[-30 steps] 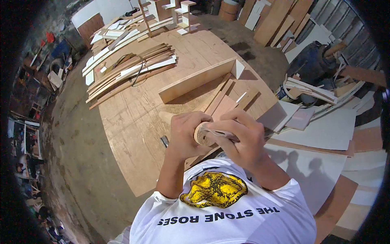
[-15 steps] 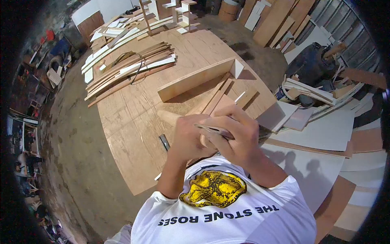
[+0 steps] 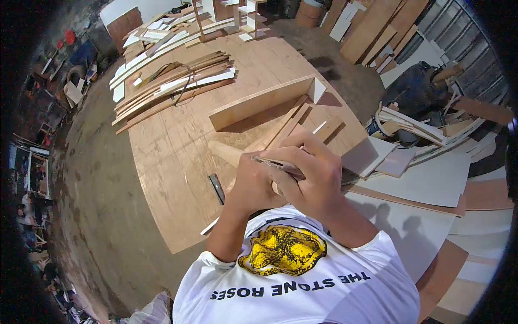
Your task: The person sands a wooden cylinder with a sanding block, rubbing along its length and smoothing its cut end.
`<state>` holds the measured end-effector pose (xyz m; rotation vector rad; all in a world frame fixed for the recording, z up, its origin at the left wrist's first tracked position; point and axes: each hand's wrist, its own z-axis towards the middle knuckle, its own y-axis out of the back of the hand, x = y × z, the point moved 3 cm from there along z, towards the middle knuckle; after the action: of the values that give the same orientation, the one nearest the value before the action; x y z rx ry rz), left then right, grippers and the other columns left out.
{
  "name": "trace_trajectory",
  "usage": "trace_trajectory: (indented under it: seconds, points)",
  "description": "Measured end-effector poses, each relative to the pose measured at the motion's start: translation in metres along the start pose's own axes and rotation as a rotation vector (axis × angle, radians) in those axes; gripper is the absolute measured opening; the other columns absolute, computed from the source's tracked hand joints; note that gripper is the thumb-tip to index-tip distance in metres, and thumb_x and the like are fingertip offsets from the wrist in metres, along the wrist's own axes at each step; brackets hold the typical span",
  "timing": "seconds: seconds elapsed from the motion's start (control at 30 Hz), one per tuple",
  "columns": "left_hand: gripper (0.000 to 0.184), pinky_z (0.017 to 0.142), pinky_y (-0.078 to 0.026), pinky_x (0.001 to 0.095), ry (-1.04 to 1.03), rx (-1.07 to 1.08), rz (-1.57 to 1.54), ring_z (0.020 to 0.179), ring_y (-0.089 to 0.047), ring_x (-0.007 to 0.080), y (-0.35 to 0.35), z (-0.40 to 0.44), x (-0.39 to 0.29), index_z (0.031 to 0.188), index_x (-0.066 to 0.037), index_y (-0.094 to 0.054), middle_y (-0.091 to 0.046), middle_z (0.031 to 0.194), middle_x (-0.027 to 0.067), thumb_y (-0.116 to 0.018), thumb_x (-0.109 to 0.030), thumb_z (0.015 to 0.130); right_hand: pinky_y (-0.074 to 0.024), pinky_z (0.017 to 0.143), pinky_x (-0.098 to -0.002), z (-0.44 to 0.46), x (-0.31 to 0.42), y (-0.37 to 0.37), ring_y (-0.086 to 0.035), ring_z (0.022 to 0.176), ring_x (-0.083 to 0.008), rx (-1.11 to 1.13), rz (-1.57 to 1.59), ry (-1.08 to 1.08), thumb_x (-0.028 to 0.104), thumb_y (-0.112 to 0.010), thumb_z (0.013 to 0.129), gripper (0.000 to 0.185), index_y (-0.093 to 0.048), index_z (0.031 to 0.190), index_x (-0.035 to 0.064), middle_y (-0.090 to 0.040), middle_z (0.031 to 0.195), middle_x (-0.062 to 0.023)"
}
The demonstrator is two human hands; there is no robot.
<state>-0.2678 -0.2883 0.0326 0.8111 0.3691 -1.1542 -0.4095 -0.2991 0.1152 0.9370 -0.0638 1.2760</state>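
Observation:
Close to my chest, my left hand (image 3: 250,182) is wrapped round a pale wooden piece with a rounded end (image 3: 223,152). That end sticks out past my knuckles over the table, and part of the rest is hidden by my hands. My right hand (image 3: 313,170) is right beside it, its fingers closed on a folded piece of sandpaper (image 3: 280,163) against the wood. On the table near my left wrist lies a small dark block-like object (image 3: 217,188). Beyond my hands, a long board (image 3: 261,104) stands on edge, joined to a short end piece.
Thin wooden strips (image 3: 178,86) are piled on the far left of the plywood table (image 3: 162,183). Small white-shelved units (image 3: 248,21) stand at its back. White panels (image 3: 415,173) and offcuts lie to the right, near a black barrel (image 3: 413,86). Boards lean against the wall.
My view has shifted slightly. Both hands keep their grips close together, and the sandpaper has moved a little along the wooden piece.

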Motion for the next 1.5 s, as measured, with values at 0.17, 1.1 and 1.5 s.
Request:
trace_trajectory:
  seconds: [0.17,1.1,1.5]
  points:
    - [0.037,0.07,-0.058,0.0401,0.038,0.026,-0.044,0.078,-0.074,0.0314,0.003,0.008,-0.005,0.092,-0.012,-0.076,-0.077,0.089,0.0086,-0.09,-0.022,0.059,-0.0528,0.061,-0.0312,-0.014,-0.006,0.011,-0.069,0.072,-0.0188,0.005,0.035,-0.057,0.006,-0.086,0.084,0.019,-0.081,0.102,0.007,-0.07,0.092,-0.0102]
    - [0.066,0.083,-0.056,0.0404,0.032,-0.203,-0.05,0.098,-0.068,0.0328,-0.001,-0.006,0.001,0.118,-0.007,-0.061,-0.068,0.114,0.0188,-0.096,-0.025,0.064,-0.0571,0.091,-0.0369,-0.025,-0.038,0.006,-0.074,0.103,-0.0217,-0.088,0.514,-0.373,0.01,-0.079,0.094,0.025,-0.074,0.117,0.0012,-0.077,0.111,-0.0126]
    - [0.072,0.083,-0.06,0.0366,0.122,-0.269,-0.006,0.094,-0.073,0.0239,0.015,-0.005,0.005,0.126,-0.006,-0.052,-0.071,0.11,0.015,-0.098,-0.015,0.071,-0.0593,0.091,-0.0341,-0.028,-0.03,-0.009,-0.075,0.102,-0.0181,-0.134,0.664,-0.387,0.009,-0.08,0.094,0.033,-0.07,0.124,-0.0019,-0.078,0.113,-0.0146]
